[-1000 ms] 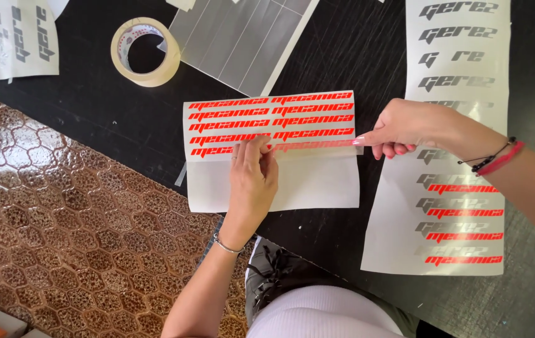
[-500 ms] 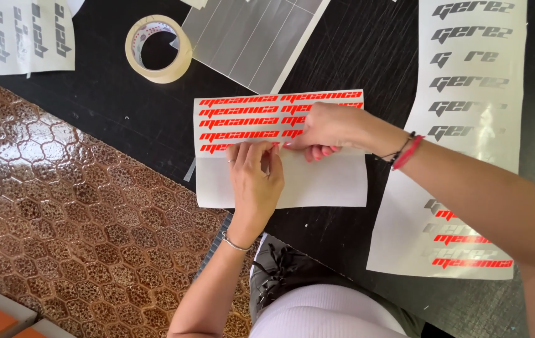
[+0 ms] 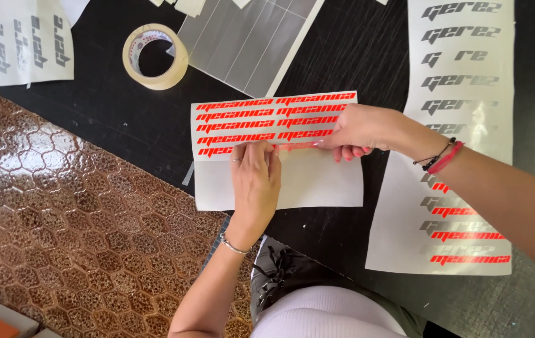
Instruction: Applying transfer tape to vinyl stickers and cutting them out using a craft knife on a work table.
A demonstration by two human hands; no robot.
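The left hand (image 3: 256, 178) is lying flat on a white sticker sheet (image 3: 324, 184), its fingers pressed together and pinning down the lowest row of glossy red lettering. The right hand (image 3: 358, 130) is reaching in from the side, fingertips pinched on a thin strip of that same red row just beside the left fingertips. The sheet is resting on a black, faintly scratched desk (image 3: 123, 119), its lower half plain and smooth, its top edge packed with red rows.

Part of the bottom row is hidden under both hands, so its full length is hard to make out.

Beyond the left hand, a ring of beige tape (image 3: 155, 56) is lying near a grey striped sheet (image 3: 249, 44). Past the right wrist, a long white sheet (image 3: 462, 125) is carrying grey lettering above and red rows below. A small sheet (image 3: 20, 40) of grey lettering is cut off at the far corner.
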